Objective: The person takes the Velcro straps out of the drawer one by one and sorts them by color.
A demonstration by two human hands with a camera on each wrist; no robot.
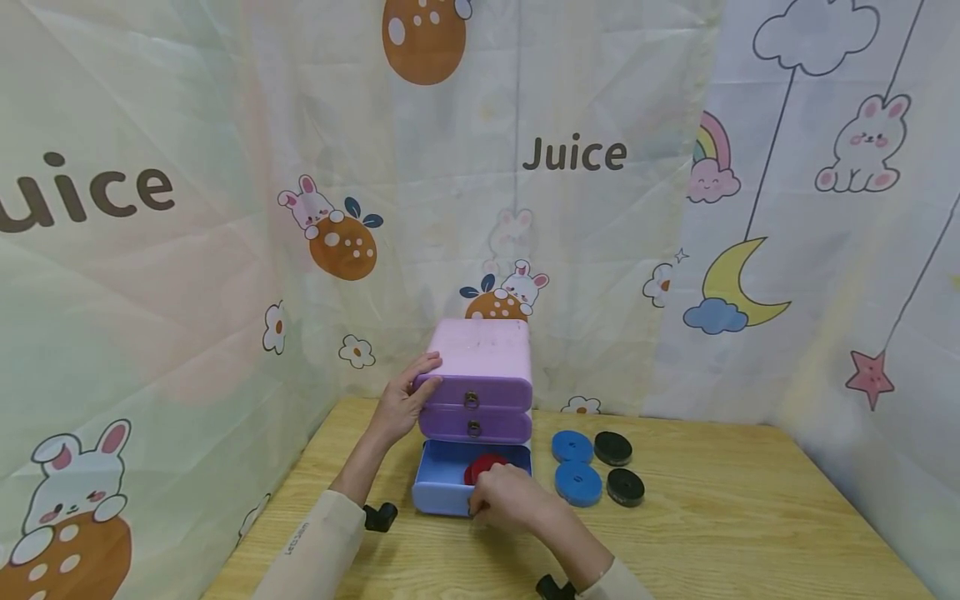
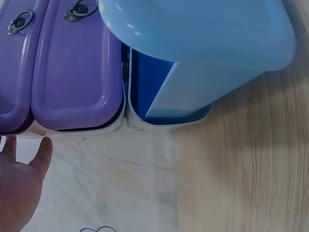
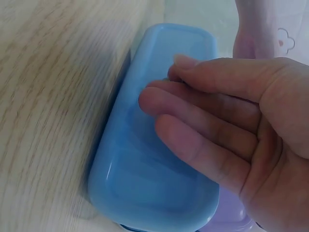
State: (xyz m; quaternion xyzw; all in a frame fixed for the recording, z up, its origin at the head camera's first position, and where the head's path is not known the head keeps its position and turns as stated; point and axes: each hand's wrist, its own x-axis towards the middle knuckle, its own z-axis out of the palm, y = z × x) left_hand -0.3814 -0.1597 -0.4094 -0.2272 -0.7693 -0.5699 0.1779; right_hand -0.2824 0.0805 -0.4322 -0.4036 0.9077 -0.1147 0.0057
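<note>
A small cabinet with a pink top (image 1: pixel 483 346) has two purple drawers (image 1: pixel 450 393) pushed in and a blue bottom drawer (image 1: pixel 438 497) pulled out. Red round discs (image 1: pixel 486 463) lie inside the blue drawer, partly hidden by my right hand. My left hand (image 1: pixel 396 408) rests against the cabinet's upper left side, its fingers fairly straight. With thumb and forefinger, my right hand (image 3: pixel 217 116) pinches the pull at the middle of the blue drawer's front (image 3: pixel 140 179). The pull itself is almost wholly covered by the fingertips.
Right of the cabinet, two blue discs (image 1: pixel 578 483) and two black discs (image 1: pixel 626 487) lie on the wooden table (image 1: pixel 712 517). Metal ring pulls (image 1: pixel 471 400) hang on the purple drawers. Printed curtains (image 1: pixel 600 250) enclose the table at the back and sides.
</note>
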